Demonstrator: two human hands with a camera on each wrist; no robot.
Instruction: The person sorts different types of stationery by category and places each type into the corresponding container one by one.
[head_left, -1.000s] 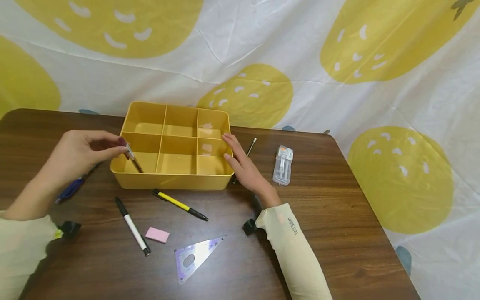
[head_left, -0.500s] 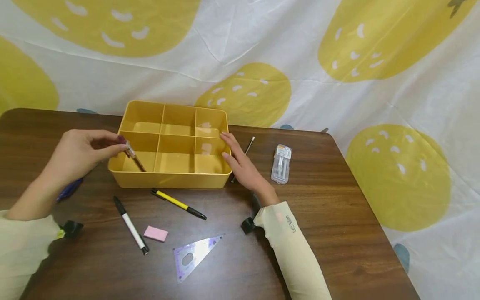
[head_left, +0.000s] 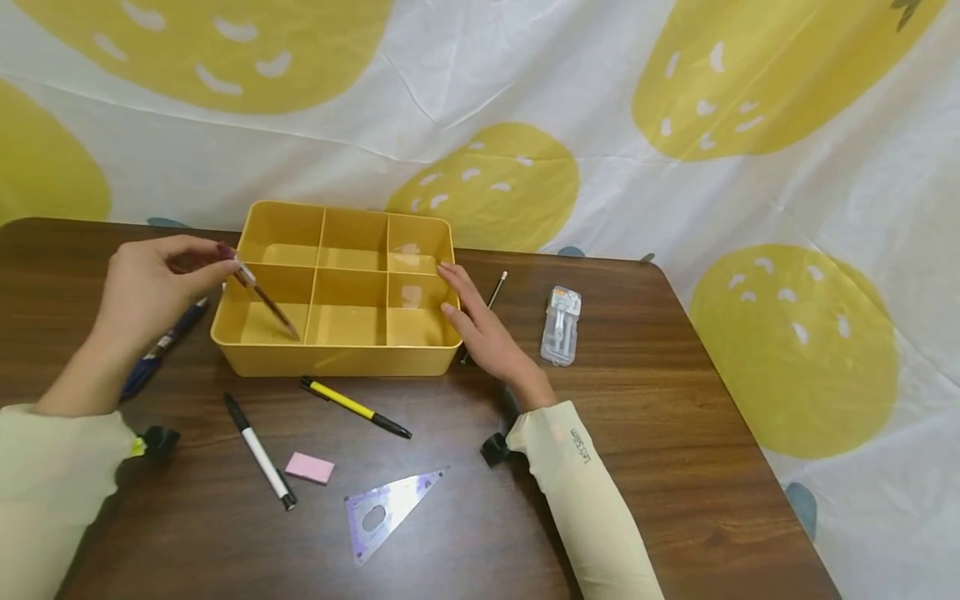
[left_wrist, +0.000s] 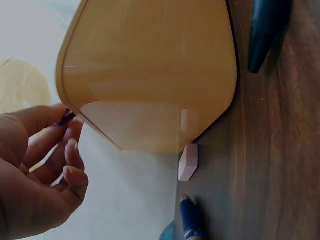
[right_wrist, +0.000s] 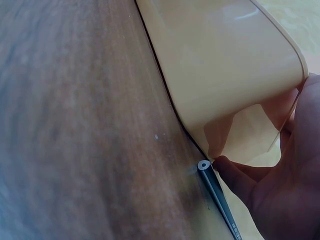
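Left hand [head_left: 153, 287], frame left, pinches pen [head_left: 266, 298] | tilting flatter now, tip in yellow box [head_left: 337, 362], lower-left compartment | looks nearly laid in | right hand [head_left: 483, 329], mid-frame, fingers extended on right rim

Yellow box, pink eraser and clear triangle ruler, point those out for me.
Yellow box [head_left: 337, 362], head view: front wall.
Pink eraser [head_left: 310, 468], head view: middle of top face.
Triangle ruler [head_left: 393, 502], head view: body, right of its hole.

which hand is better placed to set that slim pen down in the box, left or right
Left, most likely: the left hand pinches the slim pen, whose lower end reaches into the near-left compartment of the yellow box. The right hand touches the box's right side and holds no pen.
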